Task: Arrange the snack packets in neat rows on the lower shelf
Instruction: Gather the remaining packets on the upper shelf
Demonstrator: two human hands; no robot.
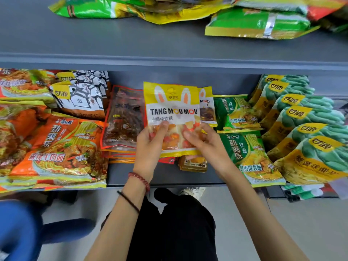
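A yellow and white gummy packet with rabbit ears on it is held over the middle of the lower shelf. My left hand grips its lower left edge, thumb on the front. My right hand holds its lower right corner, fingers laid across the front. A second packet of the same kind peeks out behind it on the right. A dark red packet stack lies just left of it. A small brown packet lies below my right hand.
Orange noodle packets fill the shelf's left side, with black and white bags behind them. Green noodle packets and a row of teal and yellow bags sit on the right. The upper shelf holds loose green packets. A blue stool stands at lower left.
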